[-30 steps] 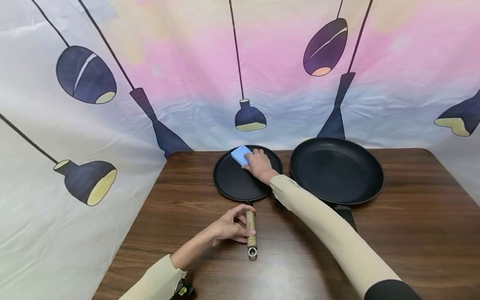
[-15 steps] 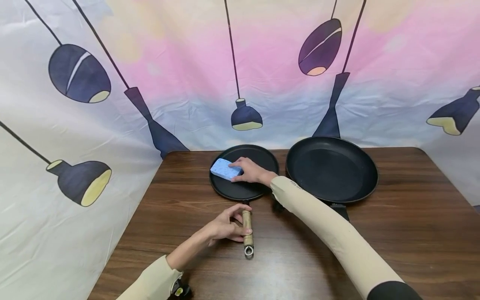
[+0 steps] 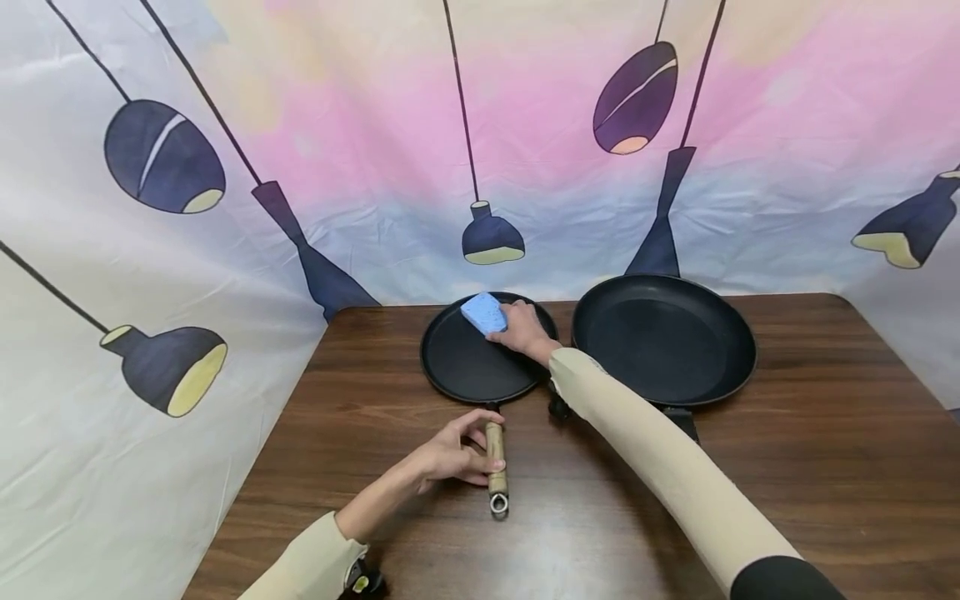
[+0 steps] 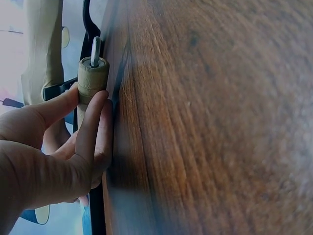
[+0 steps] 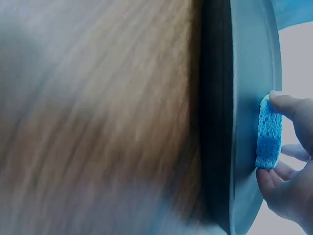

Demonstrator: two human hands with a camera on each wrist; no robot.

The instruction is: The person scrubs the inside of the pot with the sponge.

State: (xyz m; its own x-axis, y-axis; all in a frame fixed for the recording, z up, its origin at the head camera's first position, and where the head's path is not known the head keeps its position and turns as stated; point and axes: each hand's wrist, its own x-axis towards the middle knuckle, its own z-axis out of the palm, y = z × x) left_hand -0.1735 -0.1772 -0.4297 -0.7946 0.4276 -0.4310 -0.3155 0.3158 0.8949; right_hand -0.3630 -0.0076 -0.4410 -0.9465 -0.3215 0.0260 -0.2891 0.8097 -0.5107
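Observation:
A flat black pan (image 3: pixel 472 367) with a low rim lies at the back of the table. Its wooden handle (image 3: pixel 496 450), ending in a metal ring, points toward me. My left hand (image 3: pixel 450 452) pinches this handle between thumb and fingers; the left wrist view shows the fingertips around the wood (image 4: pixel 93 81). On the far part of the pan's surface is a light blue sponge (image 3: pixel 484 313). My right hand (image 3: pixel 523 330) grips the sponge by its right end. In the right wrist view, thumb and fingers hold opposite edges of the sponge (image 5: pixel 269 134), which lies flat against the pan.
A larger, deeper black frying pan (image 3: pixel 666 342) stands just right of the flat one, its dark handle (image 3: pixel 681 422) partly behind my right sleeve (image 3: pixel 645 442). The wooden table (image 3: pixel 825 467) ends at a cloth backdrop (image 3: pixel 360 150) printed with lamps.
The right hand has swept the sponge left and nearer across the pan, then back to the far side. The left hand keeps its hold on the handle.

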